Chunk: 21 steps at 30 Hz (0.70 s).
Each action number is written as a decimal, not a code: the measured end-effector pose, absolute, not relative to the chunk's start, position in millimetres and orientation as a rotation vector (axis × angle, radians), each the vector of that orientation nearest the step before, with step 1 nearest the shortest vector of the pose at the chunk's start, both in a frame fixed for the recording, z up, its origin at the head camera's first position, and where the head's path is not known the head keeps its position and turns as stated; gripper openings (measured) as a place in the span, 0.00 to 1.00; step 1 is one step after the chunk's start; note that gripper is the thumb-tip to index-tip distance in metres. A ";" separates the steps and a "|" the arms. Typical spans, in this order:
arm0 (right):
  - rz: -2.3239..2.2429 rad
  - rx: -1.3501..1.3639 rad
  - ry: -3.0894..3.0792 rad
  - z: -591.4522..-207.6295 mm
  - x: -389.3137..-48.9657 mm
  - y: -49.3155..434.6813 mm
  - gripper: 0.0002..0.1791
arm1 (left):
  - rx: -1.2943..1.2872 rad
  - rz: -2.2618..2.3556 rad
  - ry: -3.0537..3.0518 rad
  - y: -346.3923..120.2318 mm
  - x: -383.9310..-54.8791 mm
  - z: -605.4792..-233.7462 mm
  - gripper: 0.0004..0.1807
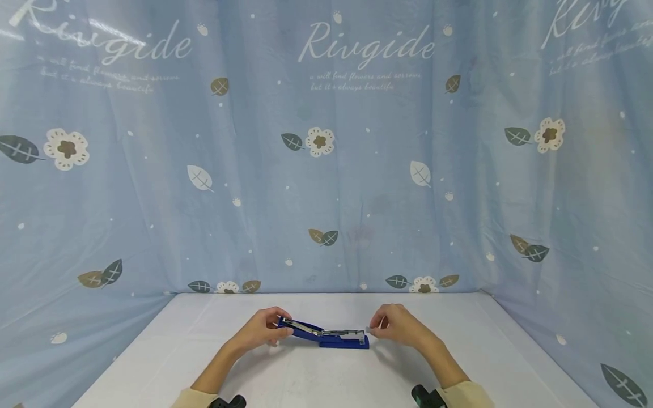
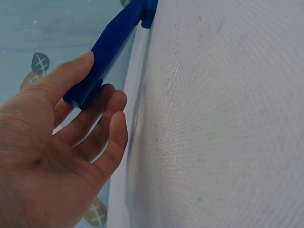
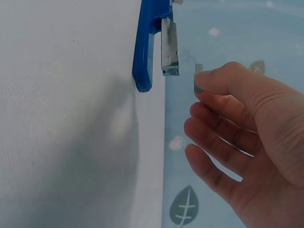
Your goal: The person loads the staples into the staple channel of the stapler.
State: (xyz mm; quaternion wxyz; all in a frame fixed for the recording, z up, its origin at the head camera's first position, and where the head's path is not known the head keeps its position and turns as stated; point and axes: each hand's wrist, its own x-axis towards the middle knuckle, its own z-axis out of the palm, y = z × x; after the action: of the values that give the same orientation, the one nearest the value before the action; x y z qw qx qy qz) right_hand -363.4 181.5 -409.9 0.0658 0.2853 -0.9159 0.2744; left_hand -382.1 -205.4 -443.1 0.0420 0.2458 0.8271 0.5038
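Blue plastic stapler (image 1: pixel 336 343), opened — left hand (image 1: pixel 265 327) pinching one end.
Right hand (image 1: pixel 400 324), we note, pinches a short grey strip (image 3: pixel 198 68).

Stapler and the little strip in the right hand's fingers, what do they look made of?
Stapler: probably smooth plastic, given its even, solid blue; its rail looks like metal, silvery with bright glints. Strip: perhaps metal, plain grey, but too small to be sure.

A pale-blue curtain (image 1: pixel 367 192), printed with leaves (image 1: pixel 420 173), flowers (image 1: pixel 320 141) and white lettering (image 1: pixel 366 46), covers the back and both sides. A white table (image 1: pixel 326 377) stands before it. Glare (image 1: pixel 117 33) streaks the upper left.
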 end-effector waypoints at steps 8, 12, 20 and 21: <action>0.816 0.891 -2.759 -410.2 -363.2 177.1 0.03 | 0.750 1.544 2.522 -204.0 -383.0 -443.0 0.21; 0.804 0.897 -2.762 -411.3 -364.7 175.2 0.03 | 0.758 1.540 2.529 -204.1 -383.1 -443.1 0.21; 0.787 0.897 -2.767 -409.8 -367.8 173.2 0.03 | 0.744 1.546 2.524 -203.9 -383.6 -442.8 0.21; 0.789 0.895 -2.767 -409.9 -368.2 172.3 0.03 | 0.740 1.543 2.526 -203.6 -383.4 -442.7 0.21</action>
State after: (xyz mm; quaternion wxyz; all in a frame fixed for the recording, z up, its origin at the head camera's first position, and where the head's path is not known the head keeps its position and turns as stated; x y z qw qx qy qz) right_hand -368.2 172.3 -409.9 0.0641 0.2963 -0.9165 0.2612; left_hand -383.4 -203.6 -442.7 0.0454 0.2422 0.8270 0.5053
